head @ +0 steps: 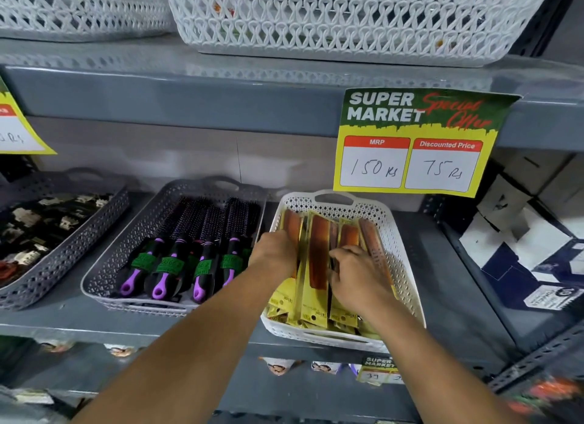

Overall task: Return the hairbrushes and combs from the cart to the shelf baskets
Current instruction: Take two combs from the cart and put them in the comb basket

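A white perforated basket on the grey shelf holds several brown combs in yellow packets, standing on edge. Both my hands are inside it. My left hand grips the packets at the basket's left side. My right hand has its fingers curled over the packets in the middle and right. To the left, a grey basket holds several round hairbrushes with black and purple handles and green labels. The cart is out of sight.
A second grey basket with dark small items stands far left. White lattice baskets sit on the shelf above. A yellow price sign hangs over the comb basket. White and blue boxes fill the right.
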Demonstrator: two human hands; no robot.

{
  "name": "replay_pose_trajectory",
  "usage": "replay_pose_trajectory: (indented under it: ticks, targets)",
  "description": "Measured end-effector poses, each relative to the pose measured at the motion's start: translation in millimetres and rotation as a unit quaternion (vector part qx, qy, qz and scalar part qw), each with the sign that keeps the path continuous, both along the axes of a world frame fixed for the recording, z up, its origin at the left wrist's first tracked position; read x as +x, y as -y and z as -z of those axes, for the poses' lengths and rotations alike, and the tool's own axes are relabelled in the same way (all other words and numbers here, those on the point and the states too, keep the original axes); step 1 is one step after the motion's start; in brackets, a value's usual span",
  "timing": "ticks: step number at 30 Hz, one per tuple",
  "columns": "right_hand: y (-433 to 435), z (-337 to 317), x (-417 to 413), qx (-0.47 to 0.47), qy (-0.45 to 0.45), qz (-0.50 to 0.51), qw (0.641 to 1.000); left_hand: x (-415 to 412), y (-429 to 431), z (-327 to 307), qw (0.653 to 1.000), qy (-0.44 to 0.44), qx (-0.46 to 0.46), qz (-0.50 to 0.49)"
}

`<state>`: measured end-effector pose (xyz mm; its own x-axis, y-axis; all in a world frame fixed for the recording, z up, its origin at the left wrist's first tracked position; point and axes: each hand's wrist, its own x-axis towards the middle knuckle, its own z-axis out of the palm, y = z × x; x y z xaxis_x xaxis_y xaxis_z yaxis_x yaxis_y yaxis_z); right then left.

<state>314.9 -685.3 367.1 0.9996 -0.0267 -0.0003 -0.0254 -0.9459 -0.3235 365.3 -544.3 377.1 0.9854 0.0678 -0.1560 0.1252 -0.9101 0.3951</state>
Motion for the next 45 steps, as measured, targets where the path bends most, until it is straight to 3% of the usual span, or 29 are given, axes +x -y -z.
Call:
replay_pose_trajectory:
  ticks: [3,8,16,21,25,31,40,45]
  targets:
    - [-2,7,-1,0.007,-0.015,-0.008,1.0,0,6,4,0.993,-0.017,0.083,0.079]
    - [1,15,-2,0.013,-0.032,-0.013,0.999,-7,13,11,0.982,-0.056,0.138,0.113]
    - [5,23,-3,0.02,-0.02,-0.038,0.999,-9,16,10,0.977,0.012,0.178,0.119]
    - [21,26,-2,-0.017,-0.071,-0.075,0.995,-13,13,26,0.964,0.091,0.137,0.21]
    - [26,34,2,-0.031,-0.12,-0.096,0.988,-11,6,44,0.957,0.024,0.137,0.256]
    - [44,32,10,-0.042,-0.143,-0.135,0.98,-10,-5,44,0.94,-0.011,0.133,0.314]
    - [63,30,25,-0.064,-0.157,-0.177,0.969,-22,17,40,0.938,-0.029,0.157,0.306]
    - [61,32,21,-0.047,-0.118,-0.15,0.98,-22,10,42,0.941,0.028,0.148,0.302]
